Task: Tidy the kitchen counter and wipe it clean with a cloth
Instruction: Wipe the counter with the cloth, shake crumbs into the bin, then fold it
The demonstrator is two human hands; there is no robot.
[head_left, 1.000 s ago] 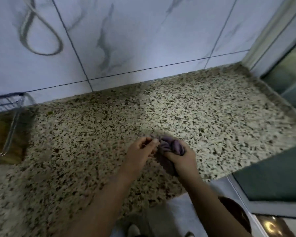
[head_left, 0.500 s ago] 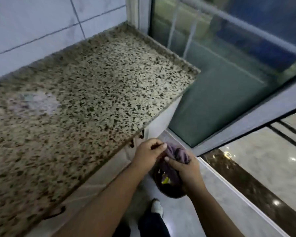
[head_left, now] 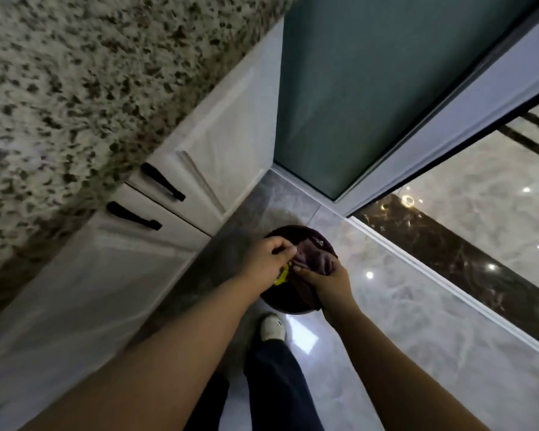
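Nearest the camera, 2 bare forearms reach forward and down over the floor [head_left: 417, 353], glossy pale marble-look tile with light glints. Below them a dark trouser leg [head_left: 277, 384] ends in a white shoe [head_left: 273, 328]. The left hand [head_left: 266, 264] has its fingers curled, fingertips pinching the edge of the cloth [head_left: 311, 261]; a small yellow scrap [head_left: 283, 276] shows just under it. The right hand [head_left: 327, 283] grips the same cloth, thumb and fingers closed around its bunched folds. The cloth is soft, crumpled and purple, held off the counter, directly above a round dark bin [head_left: 290, 303] standing on the floor near the cabinet's corner. Beyond stand white panelled cabinet doors [head_left: 218, 144] with 2 slim black bar handles [head_left: 164, 181]. Above them runs the front edge of the counter [head_left: 59, 88], speckled beige-and-black granite, blurred. Farthest is a frosted green-grey glass door [head_left: 371, 73] in a pale frame.
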